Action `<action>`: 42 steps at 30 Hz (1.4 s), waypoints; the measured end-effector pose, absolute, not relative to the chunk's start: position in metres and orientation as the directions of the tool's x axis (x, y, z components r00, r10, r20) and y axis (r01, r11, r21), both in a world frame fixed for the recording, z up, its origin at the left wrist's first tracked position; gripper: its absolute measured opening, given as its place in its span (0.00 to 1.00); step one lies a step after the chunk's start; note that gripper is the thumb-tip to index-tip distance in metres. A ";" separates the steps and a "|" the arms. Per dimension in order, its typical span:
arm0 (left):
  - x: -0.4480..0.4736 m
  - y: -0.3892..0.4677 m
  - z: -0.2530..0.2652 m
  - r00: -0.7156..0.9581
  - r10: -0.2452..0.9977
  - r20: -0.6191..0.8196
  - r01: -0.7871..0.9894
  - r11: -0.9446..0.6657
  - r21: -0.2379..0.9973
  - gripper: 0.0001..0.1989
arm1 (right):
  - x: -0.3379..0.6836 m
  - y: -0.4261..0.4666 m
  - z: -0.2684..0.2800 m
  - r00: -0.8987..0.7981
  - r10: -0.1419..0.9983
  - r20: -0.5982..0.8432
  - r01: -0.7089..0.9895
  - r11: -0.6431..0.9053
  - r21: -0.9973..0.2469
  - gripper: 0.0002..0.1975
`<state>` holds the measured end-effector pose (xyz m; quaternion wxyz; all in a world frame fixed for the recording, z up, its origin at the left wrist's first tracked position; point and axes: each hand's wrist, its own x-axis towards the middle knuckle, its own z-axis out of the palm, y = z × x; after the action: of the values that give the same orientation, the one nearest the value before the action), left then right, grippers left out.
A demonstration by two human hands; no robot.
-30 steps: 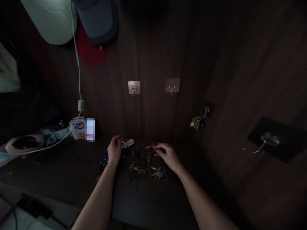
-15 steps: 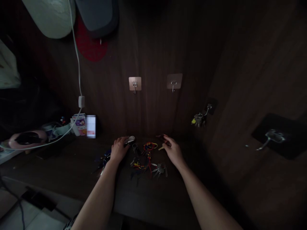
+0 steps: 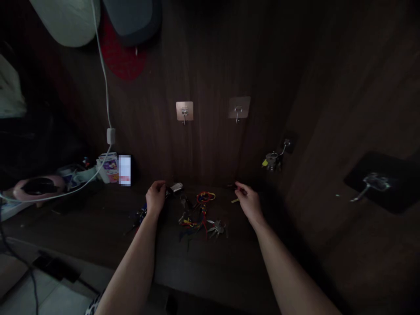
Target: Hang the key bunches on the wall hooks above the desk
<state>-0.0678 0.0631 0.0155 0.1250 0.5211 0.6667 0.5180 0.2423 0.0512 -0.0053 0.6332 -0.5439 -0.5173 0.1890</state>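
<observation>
The left hand [image 3: 155, 199], at nine o'clock from the red-and-yellow cord [image 3: 208, 194], has bent fingers just beside a silver tag [image 3: 177, 187]; whether they grip, I cannot tell. At three o'clock, the right hand [image 3: 248, 201] seems to pinch a yellow strip [image 3: 235, 201]. The key bunch [image 3: 218, 227] lies on the table [image 3: 203, 267], at five o'clock from the cord. Tangling seems possible: cords lie crossed, so one pull might drag the keys.

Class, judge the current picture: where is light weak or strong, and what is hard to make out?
Head view: dim overall, the shelf very dark; head view: light catches the left hook plate more than the right hook plate; head view: the patch beside the boxes is pixelated; head view: gloom hides detail around the right hand.
</observation>
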 end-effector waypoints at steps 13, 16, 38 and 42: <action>-0.066 0.060 0.020 -0.387 0.873 0.296 0.418 -0.120 0.901 0.12 | 0.246 0.055 -0.014 0.283 0.769 0.573 0.622 0.308 -0.720 0.11; -0.061 0.057 0.022 -0.192 0.934 0.301 0.636 -0.115 0.763 0.10 | 0.246 0.055 -0.016 0.288 0.745 0.601 0.660 0.300 -0.688 0.11; -0.072 0.059 0.021 -0.561 0.713 0.420 0.579 -0.024 0.815 0.16 | 0.230 0.049 -0.014 0.207 0.771 0.603 0.718 0.299 -0.628 0.11; -0.077 0.054 0.025 -0.537 0.751 0.385 0.676 0.109 0.729 0.15 | 0.230 0.048 -0.014 0.206 0.769 0.605 0.717 0.302 -0.629 0.10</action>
<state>-0.0775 0.0537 0.0253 0.0406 0.4795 0.7437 0.4641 0.2298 0.0480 -0.0136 0.5048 -0.5901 -0.6295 0.0261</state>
